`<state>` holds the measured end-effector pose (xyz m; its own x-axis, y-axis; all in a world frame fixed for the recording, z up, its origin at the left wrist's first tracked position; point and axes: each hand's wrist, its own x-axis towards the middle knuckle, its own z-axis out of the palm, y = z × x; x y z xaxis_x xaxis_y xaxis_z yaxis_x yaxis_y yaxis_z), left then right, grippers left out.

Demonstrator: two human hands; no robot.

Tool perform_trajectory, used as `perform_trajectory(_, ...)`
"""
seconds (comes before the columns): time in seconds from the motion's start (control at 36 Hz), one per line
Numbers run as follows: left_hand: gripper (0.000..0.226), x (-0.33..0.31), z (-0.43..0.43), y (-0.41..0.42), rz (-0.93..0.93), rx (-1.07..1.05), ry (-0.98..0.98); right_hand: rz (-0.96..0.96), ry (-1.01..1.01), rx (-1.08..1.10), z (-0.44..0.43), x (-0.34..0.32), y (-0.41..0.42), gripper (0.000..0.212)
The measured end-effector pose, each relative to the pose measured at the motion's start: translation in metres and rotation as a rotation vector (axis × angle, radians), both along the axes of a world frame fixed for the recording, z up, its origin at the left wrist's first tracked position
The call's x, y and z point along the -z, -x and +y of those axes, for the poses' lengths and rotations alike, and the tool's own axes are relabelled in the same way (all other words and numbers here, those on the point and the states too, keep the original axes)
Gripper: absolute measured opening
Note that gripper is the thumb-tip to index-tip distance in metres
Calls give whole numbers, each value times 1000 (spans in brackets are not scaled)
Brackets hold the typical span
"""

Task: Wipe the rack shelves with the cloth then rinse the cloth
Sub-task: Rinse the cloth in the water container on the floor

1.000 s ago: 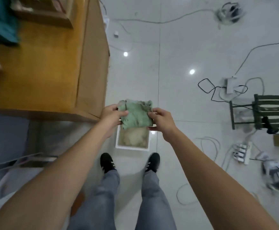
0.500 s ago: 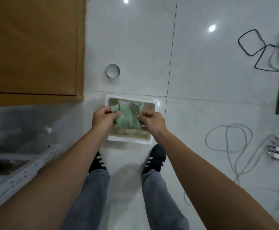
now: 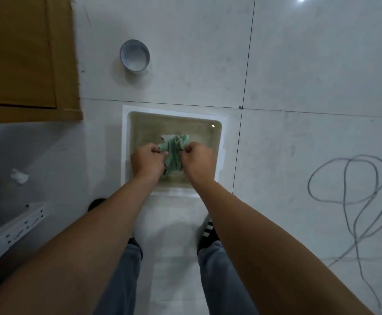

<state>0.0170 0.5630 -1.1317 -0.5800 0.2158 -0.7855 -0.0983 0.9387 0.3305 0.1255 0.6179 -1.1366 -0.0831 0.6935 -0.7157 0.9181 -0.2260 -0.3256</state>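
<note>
From the head camera, looking straight down: green cloth [image 3: 174,153] bunched between left hand [image 3: 148,162] and right hand [image 3: 199,161], held low over the white basin [image 3: 124,142] on the floor [image 3: 299,76], lower end seemingly dipping into the murky water, though hard to tell how deep. Fingers of both hands curled tight onto the fabric from either side, knuckles close together, probably to rub or wring the dirt out where the drips fall back into the basin. Feet planted just behind the basin for reach. Small round cup [image 3: 135,57] beyond the basin, well apart. White rack [image 3: 10,233] low at the left edge, untouched; wiping apparently done, rinsing in hand.
</note>
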Motion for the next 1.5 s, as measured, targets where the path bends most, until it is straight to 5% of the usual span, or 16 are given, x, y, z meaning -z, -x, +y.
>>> perform_trajectory(0.28,34,43,9,-17,57,8,38,-103,24,-59,-10,36,8,15)
perform_trajectory(0.5,2,51,5,-3,152,216,41,-141,-73,-174,-6,44,-8,24)
perform_trajectory(0.69,40,31,-16,11,443,900,-106,-140,-311,-413,-6,46,-28,40)
perform_trajectory(0.81,34,38,-34,11,459,1257,-287,88,-511,-783,-16,47,-37,23)
perform_trajectory(0.92,35,45,-50,13,420,1539,-354,153,-431,-935,-37,56,-48,15)
perform_trajectory(1.08,38,51,-52,14,331,1578,-220,119,-265,-808,-44,67,-45,27)
perform_trajectory(1.5,59,58,-46,19,486,1712,-170,198,-124,-868,-34,69,-34,49)
